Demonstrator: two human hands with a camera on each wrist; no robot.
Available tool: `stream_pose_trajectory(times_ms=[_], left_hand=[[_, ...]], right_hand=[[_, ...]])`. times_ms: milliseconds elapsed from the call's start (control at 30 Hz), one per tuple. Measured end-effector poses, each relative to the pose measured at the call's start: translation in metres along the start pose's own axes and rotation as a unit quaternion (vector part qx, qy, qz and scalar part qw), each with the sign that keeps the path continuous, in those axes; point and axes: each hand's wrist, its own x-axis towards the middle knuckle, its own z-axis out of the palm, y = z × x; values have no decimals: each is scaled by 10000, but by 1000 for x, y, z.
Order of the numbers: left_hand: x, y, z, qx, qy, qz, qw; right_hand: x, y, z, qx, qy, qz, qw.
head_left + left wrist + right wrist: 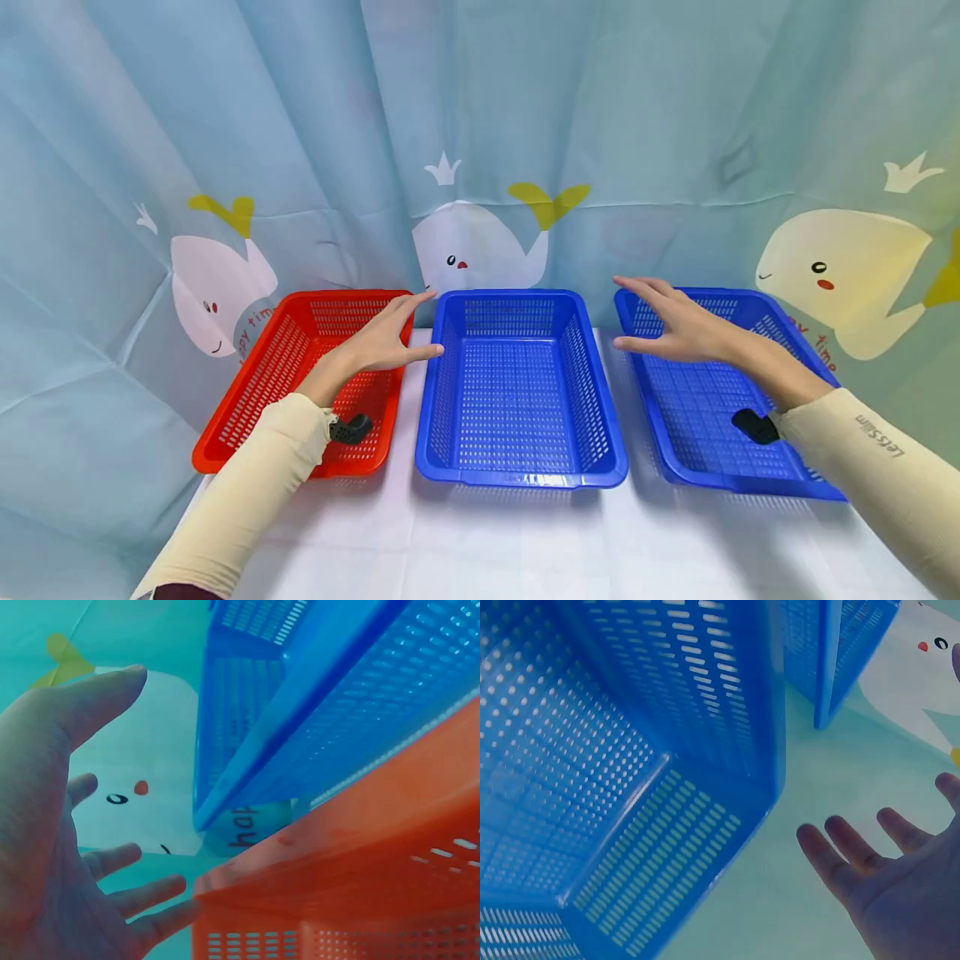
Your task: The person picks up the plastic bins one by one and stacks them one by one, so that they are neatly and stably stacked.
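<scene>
My left hand (382, 337) hovers over the right side of a red plastic basket (300, 293), thumb and fingers spread and nothing held. Its fingertips reach toward the left rim of the middle blue basket (521, 479). Above the left part of another blue basket (652, 400), my right hand (682, 329) is held with fingers extended and also holds nothing. The wrist views show the left hand (82, 877) and the right hand (907, 877) with separated fingers, beside the basket rims. Nothing lies inside the middle basket; the arms hide parts of the other two.
The three baskets stand in a row on a white-covered table (450, 550). Behind them hangs a light blue curtain (495, 100) printed with whales. Each cream sleeve (255, 483) has a black wrist device (351, 429) at its cuff.
</scene>
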Motion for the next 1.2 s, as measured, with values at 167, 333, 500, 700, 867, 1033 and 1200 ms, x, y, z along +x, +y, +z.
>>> stream_pose_trajectory(times_ms=[167,333,500,700,867,1033,1200], left_hand=[[-1,0,5,-282,48,163,9995],[-3,2,10,-381,23,170,9991],[-4,7,14,-733,-110,96,9972],[-4,9,21,-1314,-419,-185,9903],[-4,6,24,-2091,-643,-583,9740],[-3,5,26,-2672,-675,-885,9572],[-3,8,26,-2893,-840,-1241,9455]], right_hand=[[3,-5,5,235,36,-149,9996],[6,-7,16,765,0,-165,9969],[4,-12,25,1190,-135,42,9928],[4,-16,32,1658,-370,317,9850],[7,-18,37,2260,-795,597,9690],[8,-16,43,2804,-1200,961,9475],[6,-13,47,3434,-1420,1273,9196]])
